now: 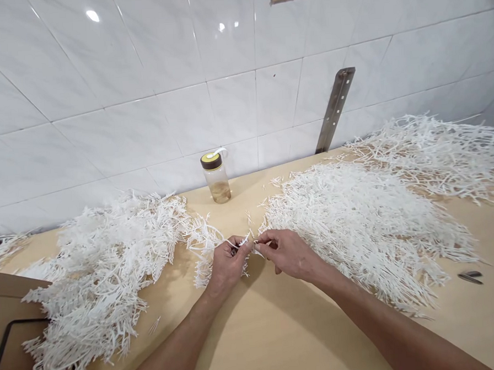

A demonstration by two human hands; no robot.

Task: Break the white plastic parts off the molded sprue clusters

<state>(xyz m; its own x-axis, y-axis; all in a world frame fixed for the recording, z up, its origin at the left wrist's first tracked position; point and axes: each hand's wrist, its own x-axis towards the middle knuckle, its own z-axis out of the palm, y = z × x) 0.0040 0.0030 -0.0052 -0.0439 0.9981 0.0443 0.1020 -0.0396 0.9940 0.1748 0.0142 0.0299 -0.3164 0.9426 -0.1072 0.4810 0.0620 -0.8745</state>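
Observation:
My left hand [230,263] is closed, thumb against fingers, around a white branched plastic stem [204,270] whose thin twigs trail out to its left onto the table. Close beside it, my right hand [290,254] pinches a small white twig piece between thumb and fingertips. The two sets of fingertips almost meet just above the table, and they partly hide what lies between them. A broad heap of fine white twig pieces [356,218] spreads right of my right hand. To the left lies another tangled heap of white branched pieces [109,247].
Against the tiled wall stands a clear bottle [219,191] with a dark and yellow lid. A metal bracket [336,108] leans there too. Longer white stems [444,152] lie far right, near a small dark metal tool [470,276]. A brown box [14,318] sits lower left.

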